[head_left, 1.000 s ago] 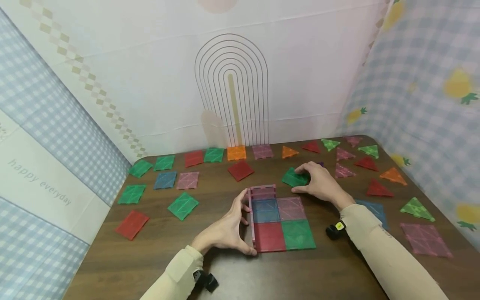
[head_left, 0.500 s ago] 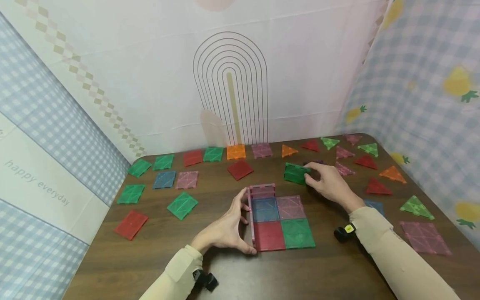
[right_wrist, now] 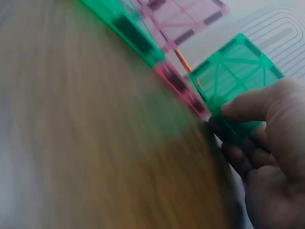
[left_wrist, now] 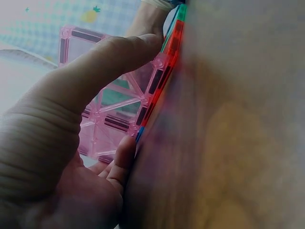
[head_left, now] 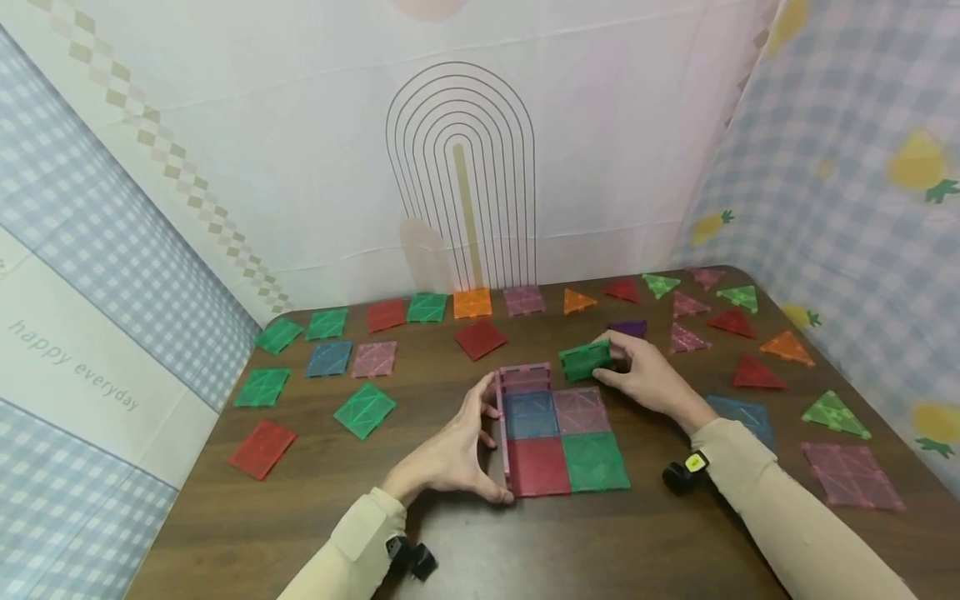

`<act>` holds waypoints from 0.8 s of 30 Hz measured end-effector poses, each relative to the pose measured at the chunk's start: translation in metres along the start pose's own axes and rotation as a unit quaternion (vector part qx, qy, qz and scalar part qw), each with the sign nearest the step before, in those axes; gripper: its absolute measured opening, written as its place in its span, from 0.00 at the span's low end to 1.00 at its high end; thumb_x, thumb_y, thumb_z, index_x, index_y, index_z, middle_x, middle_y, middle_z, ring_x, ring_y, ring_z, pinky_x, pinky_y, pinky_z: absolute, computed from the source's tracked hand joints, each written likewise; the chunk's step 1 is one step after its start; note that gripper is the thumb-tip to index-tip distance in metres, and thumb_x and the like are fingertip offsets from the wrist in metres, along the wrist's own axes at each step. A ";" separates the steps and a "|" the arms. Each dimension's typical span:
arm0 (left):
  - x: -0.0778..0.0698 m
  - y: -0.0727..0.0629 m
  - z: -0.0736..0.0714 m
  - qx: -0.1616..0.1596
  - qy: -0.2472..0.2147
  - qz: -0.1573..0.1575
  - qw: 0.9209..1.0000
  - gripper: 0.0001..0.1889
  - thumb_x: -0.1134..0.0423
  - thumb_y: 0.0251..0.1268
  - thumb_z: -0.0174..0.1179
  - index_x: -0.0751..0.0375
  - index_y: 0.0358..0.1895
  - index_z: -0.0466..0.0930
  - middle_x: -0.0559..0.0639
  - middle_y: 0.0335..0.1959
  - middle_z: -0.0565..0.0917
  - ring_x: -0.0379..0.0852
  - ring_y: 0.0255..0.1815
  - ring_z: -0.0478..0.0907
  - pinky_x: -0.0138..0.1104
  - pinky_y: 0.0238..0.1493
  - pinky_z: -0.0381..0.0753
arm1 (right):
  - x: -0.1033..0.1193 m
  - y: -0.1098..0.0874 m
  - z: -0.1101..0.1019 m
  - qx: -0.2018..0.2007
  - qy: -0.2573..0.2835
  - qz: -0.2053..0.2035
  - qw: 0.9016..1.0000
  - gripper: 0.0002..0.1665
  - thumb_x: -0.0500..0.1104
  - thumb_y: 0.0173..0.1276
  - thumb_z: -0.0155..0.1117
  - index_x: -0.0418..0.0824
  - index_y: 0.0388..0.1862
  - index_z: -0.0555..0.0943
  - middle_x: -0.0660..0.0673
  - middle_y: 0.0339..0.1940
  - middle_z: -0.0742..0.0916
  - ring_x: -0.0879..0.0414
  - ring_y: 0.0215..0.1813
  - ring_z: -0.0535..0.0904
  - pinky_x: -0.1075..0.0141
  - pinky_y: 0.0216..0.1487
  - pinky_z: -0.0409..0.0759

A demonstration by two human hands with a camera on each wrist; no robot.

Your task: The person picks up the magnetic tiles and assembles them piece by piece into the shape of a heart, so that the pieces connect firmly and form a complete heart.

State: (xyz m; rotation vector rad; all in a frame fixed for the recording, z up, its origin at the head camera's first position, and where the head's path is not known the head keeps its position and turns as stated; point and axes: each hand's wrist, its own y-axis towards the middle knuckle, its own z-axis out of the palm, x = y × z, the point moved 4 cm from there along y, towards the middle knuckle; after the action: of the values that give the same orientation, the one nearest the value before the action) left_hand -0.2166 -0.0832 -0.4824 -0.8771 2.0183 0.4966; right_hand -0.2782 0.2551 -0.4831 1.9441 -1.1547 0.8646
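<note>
My right hand (head_left: 648, 377) pinches a green square magnetic tile (head_left: 581, 363) between thumb and fingers, standing it up just behind the flat pink tile (head_left: 582, 411). That pink tile joins a blue tile (head_left: 531, 415), a red tile (head_left: 538, 467) and a green base tile (head_left: 596, 461) in a two-by-two square. Upright pink tiles (left_wrist: 112, 102) line the square's left side, and a pink back tile (head_left: 525, 379) stands behind the blue one. My left hand (head_left: 453, 454) spans the left wall, thumb at its near end and fingertips toward its far end.
Loose square tiles lie to the left, such as a green one (head_left: 364, 411) and a red one (head_left: 262, 450). Triangles, including a red one (head_left: 757, 372), spread over the right. A large pink square (head_left: 851, 475) and a blue tile (head_left: 742, 417) lie near the right forearm.
My right hand has lifted the green tile from the table, tipped it upright, and brought it nearer the pink back wall. A purple tile has come into view behind that hand. My left hand stays put.
</note>
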 end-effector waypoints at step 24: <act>0.004 0.015 -0.028 0.056 -0.025 -0.027 0.998 0.86 0.62 0.44 0.94 0.51 0.92 0.24 0.63 0.85 0.58 0.53 0.63 0.84 0.41 0.66 0.86 | 0.002 -0.025 0.007 0.035 0.046 0.020 0.998 0.59 0.43 0.81 0.74 0.52 0.95 0.46 0.34 0.89 0.66 0.36 0.83 0.69 0.62 0.76 0.75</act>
State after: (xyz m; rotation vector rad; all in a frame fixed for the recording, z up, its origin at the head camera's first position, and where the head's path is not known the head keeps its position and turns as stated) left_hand -0.2445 -0.0916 -0.4700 -0.8412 1.9511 0.3690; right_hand -0.2537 0.2573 -0.4904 1.9218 -1.1254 1.0183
